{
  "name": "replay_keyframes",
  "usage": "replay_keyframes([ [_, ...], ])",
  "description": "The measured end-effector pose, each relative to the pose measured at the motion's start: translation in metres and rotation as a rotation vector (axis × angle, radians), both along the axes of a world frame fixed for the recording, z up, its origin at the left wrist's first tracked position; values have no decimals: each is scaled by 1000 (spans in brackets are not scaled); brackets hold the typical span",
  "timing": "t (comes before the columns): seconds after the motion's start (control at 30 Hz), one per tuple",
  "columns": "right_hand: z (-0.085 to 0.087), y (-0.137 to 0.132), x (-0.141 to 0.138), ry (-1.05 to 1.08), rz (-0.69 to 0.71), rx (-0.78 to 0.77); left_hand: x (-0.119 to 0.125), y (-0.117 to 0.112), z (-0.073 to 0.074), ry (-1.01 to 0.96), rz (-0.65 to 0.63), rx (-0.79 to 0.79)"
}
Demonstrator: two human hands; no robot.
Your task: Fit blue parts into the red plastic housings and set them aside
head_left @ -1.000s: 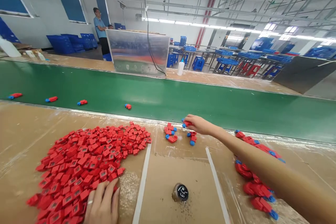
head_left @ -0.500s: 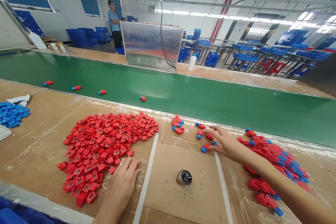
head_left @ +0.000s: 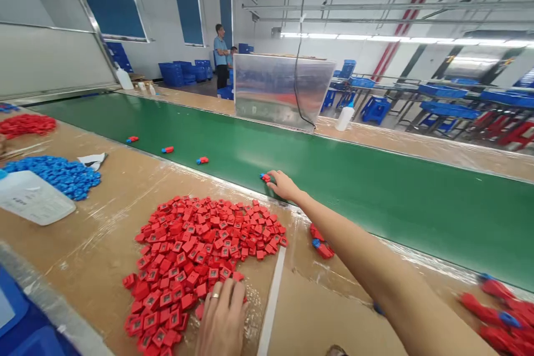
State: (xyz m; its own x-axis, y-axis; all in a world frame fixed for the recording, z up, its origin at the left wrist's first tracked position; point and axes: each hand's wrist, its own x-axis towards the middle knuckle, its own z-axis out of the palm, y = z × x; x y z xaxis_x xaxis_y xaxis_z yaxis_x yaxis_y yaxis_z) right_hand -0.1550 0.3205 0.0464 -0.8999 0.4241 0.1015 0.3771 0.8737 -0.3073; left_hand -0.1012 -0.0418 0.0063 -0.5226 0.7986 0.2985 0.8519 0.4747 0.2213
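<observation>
My right hand [head_left: 282, 184] reaches out over the near edge of the green conveyor belt [head_left: 375, 183]. Its fingertips touch a red-and-blue piece [head_left: 265, 177] lying on the belt; the fingers are curved over it. My left hand [head_left: 221, 320] lies flat with its fingers together on the near edge of a big heap of red square parts [head_left: 200, 256] on the cardboard-covered bench [head_left: 104, 217]. A ring is on one finger. A few red-and-blue pieces [head_left: 320, 245] lie under my right forearm.
Three more red-and-blue pieces [head_left: 167, 149] ride the belt to the left. A heap of blue parts [head_left: 54, 173] and a white bottle [head_left: 33, 203] lie far left. More assembled pieces [head_left: 500, 311] sit at right. A metal box [head_left: 279, 92] stands beyond the belt. A person [head_left: 219, 61] stands far back.
My right hand has moved from the small group of pieces on the bench out to the belt and set a piece there. The view has swung left. My left hand stays on the red heap.
</observation>
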Motion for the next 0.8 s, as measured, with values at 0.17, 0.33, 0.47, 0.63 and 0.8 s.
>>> replay_keyframes([
  [0.17,-4,-6,-19,-2,-33,33,7,-6,28,-261,-70,137],
  [0.33,30,-20,51,44,-40,40,13,-4,48,-696,-119,153],
  [0.47,61,-51,162,21,-18,14,22,3,46,-982,-204,183],
  [0.63,59,-103,303,-229,33,45,48,10,44,-1063,-255,26],
  [0.8,18,-152,366,-520,-195,131,81,23,48,-941,-397,-32],
])
